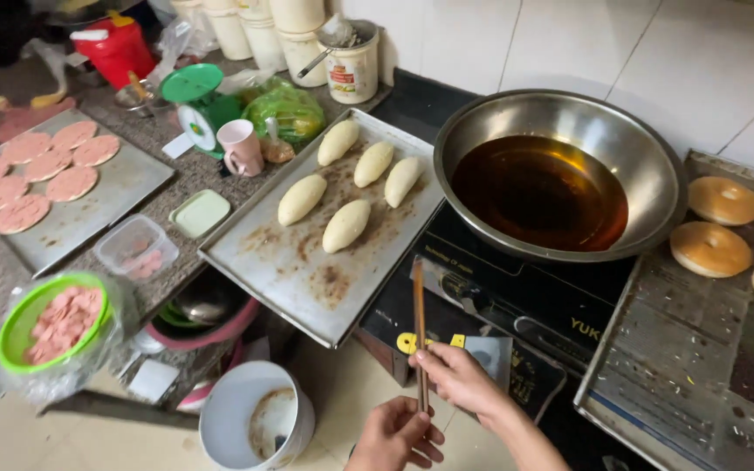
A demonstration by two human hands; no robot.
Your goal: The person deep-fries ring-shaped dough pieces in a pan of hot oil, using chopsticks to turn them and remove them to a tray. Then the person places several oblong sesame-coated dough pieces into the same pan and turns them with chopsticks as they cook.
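Between your two hands stands a pair of long wooden chopsticks [419, 331], upright, tips toward the pan of dark oil [538, 187] beyond. Your right hand [460, 377] pinches the lower shafts; your left hand [397, 436] closes around the butt ends. They look light, stiff and thin, so grip low, near the ends.
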